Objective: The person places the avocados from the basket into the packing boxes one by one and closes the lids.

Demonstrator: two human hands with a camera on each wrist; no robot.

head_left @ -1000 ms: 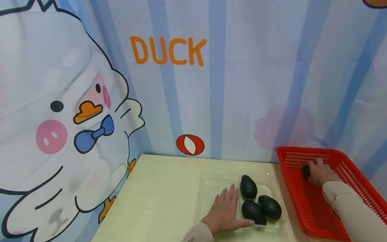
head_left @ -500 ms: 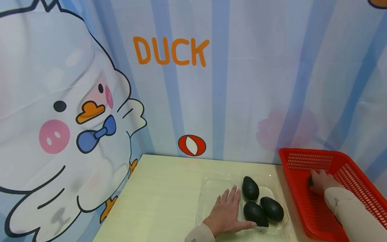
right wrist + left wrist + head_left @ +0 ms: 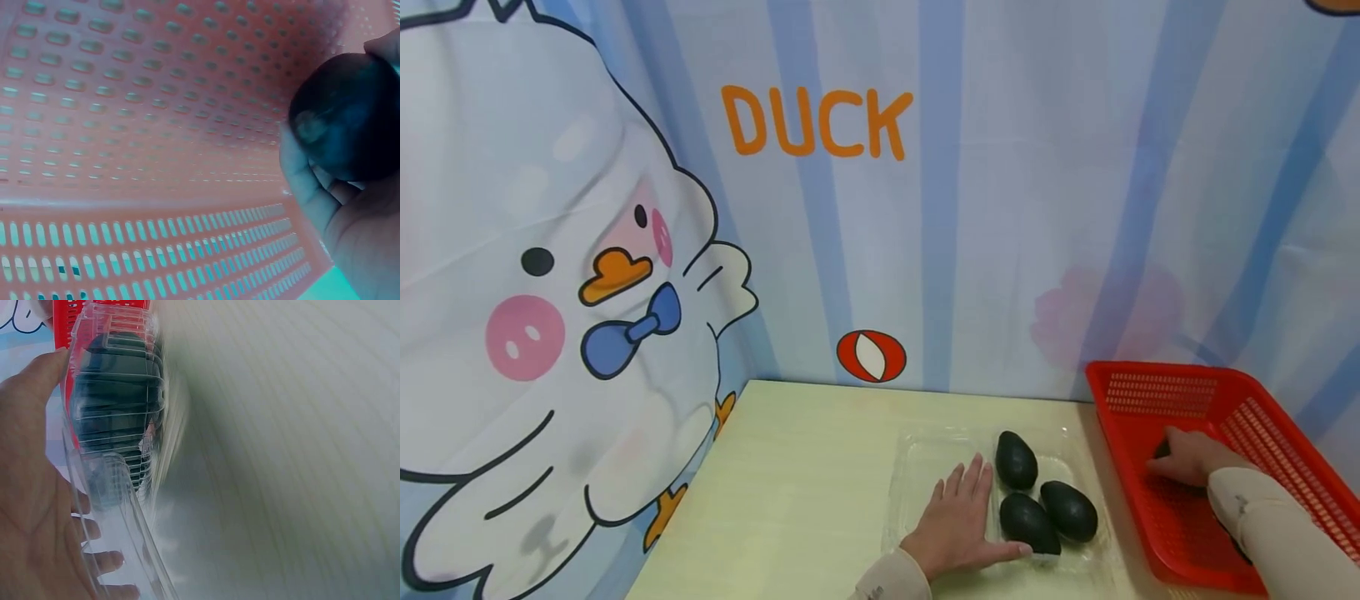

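My left hand (image 3: pixel 953 523) lies with fingers spread across the clear plastic clamshell box (image 3: pixel 917 454), its thumb by the dividing edge. In the box's right half sit three dark avocados: one at the back (image 3: pixel 1017 460), one at the front (image 3: pixel 1028 523) and one on the right (image 3: pixel 1069 511). Through the box wall, the left wrist view shows dark avocado (image 3: pixel 115 394) shapes. Inside the red basket (image 3: pixel 1180 533), my right hand (image 3: pixel 1195 457) grips another avocado (image 3: pixel 344 115), fingers and thumb curled round it. Most of that avocado is hidden in the head view.
The pale table (image 3: pixel 790 483) extends left of the box. A curtain (image 3: pixel 1000 208) with a printed duck hangs behind the table. The basket's perforated wall (image 3: pixel 1292 450) rises around the right hand.
My right hand has shifted and turned slightly inside the basket with the avocado, which shows less in the head view. The left hand keeps its place on the box.
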